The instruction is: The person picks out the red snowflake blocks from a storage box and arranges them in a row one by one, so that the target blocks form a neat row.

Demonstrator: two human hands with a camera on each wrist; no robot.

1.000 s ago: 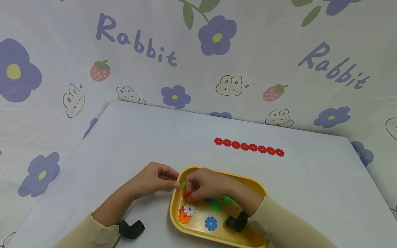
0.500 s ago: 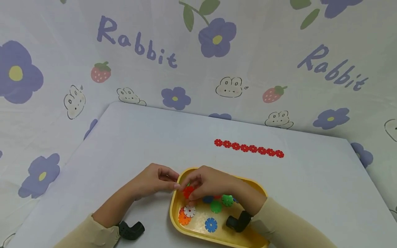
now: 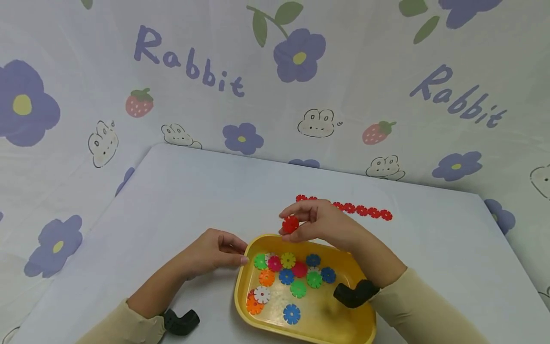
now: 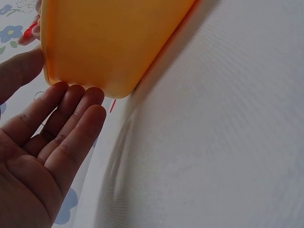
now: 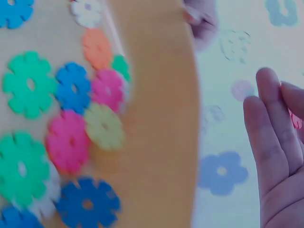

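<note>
In the head view, my right hand [image 3: 320, 222] pinches a red notched interlocking disc [image 3: 290, 224] between fingers and thumb, raised just above the far rim of a yellow tray [image 3: 241, 306]. My left hand [image 3: 215, 251] touches the tray's left end. In the left wrist view, the left fingers [image 4: 71, 128] lie fairly straight against the tray's outer wall [image 4: 109, 52], with the thumb at its rim. Only a sliver of the held disc [image 5: 296, 119] shows beside the right hand [image 5: 280, 152] in the right wrist view. Beyond the tray, a row of red discs [image 3: 362, 210] is partly hidden by my right hand.
Several loose notched discs lie in the tray, including a blue one [image 3: 291, 314], a green one [image 3: 298, 289] and a white one [image 3: 261, 294]. The table [image 3: 206, 186] is white. A patterned cloth [image 3: 266, 105] hangs behind its far edge.
My right hand has lifted the red disc out of the tray's left end and moved it up and to the right. The left hand stays at the tray's end.
</note>
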